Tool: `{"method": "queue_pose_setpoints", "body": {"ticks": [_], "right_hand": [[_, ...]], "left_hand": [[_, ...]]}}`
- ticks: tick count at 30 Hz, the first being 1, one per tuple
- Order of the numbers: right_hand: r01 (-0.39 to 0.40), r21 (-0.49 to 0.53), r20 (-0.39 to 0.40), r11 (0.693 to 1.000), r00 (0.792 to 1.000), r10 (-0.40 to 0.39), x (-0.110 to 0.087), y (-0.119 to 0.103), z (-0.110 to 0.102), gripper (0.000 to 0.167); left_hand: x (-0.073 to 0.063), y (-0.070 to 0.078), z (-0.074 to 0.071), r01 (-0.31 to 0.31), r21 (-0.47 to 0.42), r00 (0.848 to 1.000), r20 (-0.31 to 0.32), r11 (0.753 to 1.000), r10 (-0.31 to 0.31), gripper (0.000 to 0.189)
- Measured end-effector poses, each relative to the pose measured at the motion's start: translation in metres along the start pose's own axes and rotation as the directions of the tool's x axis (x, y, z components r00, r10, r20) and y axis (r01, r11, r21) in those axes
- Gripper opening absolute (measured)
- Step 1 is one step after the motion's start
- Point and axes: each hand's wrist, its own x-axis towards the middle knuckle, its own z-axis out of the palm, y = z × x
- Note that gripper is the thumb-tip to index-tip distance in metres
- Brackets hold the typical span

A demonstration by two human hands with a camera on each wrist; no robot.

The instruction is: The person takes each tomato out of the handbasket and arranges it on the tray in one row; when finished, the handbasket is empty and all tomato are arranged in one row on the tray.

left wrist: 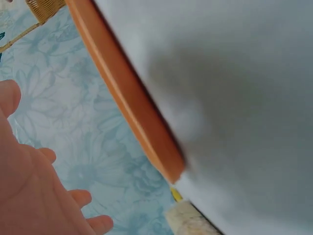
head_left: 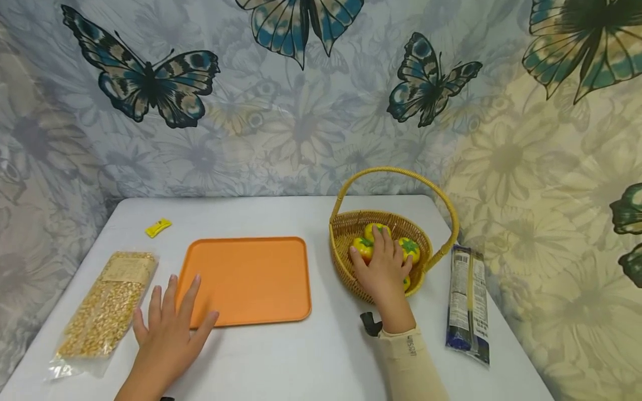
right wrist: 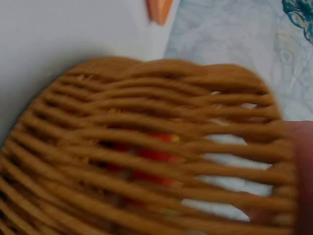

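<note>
My right hand (head_left: 383, 270) reaches into a wicker basket (head_left: 341, 267), its fingers spread over several yellow bell peppers with green-marked tops. One pepper (head_left: 408, 249) shows right of the fingers, another pepper (head_left: 362, 249) by the thumb; the palm hides part of the pile. In the right wrist view the basket's woven side (right wrist: 146, 117) covers most of the hand, and some red shows through the gaps. My left hand (head_left: 168, 334), fingers spread and holding nothing, is at the near left corner of an orange tray (head_left: 246, 281). The left wrist view shows the tray's edge beside this palm (left wrist: 34, 191).
A clear bag of corn kernels (head_left: 105, 306) lies left of the tray. Behind it is a small yellow packet (head_left: 158, 227). A dark blue printed package (head_left: 467, 303) lies right of the basket, whose tall handle (head_left: 396, 170) arches over it. A butterfly-patterned wall backs the white table (head_left: 281, 362).
</note>
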Motion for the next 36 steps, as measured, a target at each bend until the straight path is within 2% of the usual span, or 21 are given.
{"method": "queue_pose_setpoints", "body": {"ticks": [5,10,16,24,28,36], "right_hand": [[-0.002,-0.007,0.039,1.000,0.999,0.002,0.008,0.005,0.004,0.085],[-0.016,-0.002,0.084,1.000,0.996,0.016,0.018,0.007,0.009,0.086],[-0.023,-0.014,0.043,1.000,0.999,0.024,0.031,0.011,0.015,0.080],[-0.031,0.041,0.025,0.999,0.999,0.030,0.036,0.012,0.024,0.078],[-0.031,0.029,0.028,0.999,0.999,0.030,0.037,0.012,0.026,0.076],[-0.029,0.001,0.025,1.000,0.999,0.029,0.036,0.018,0.027,0.073]], "left_hand": [[-0.009,-0.009,0.004,0.063,-0.003,0.993,0.103,0.998,-0.063,0.087],[-0.013,-0.017,0.011,0.086,0.025,0.980,0.180,0.996,-0.089,0.091],[-0.015,-0.023,0.017,0.088,0.026,0.969,0.231,0.996,-0.092,0.093],[-0.017,-0.030,0.022,0.112,0.024,0.933,0.341,0.993,-0.114,0.097],[-0.018,-0.032,0.024,0.111,0.025,0.925,0.363,0.993,-0.113,0.096],[-0.017,-0.027,0.031,0.079,0.035,0.930,0.358,0.996,-0.086,0.097]]}}
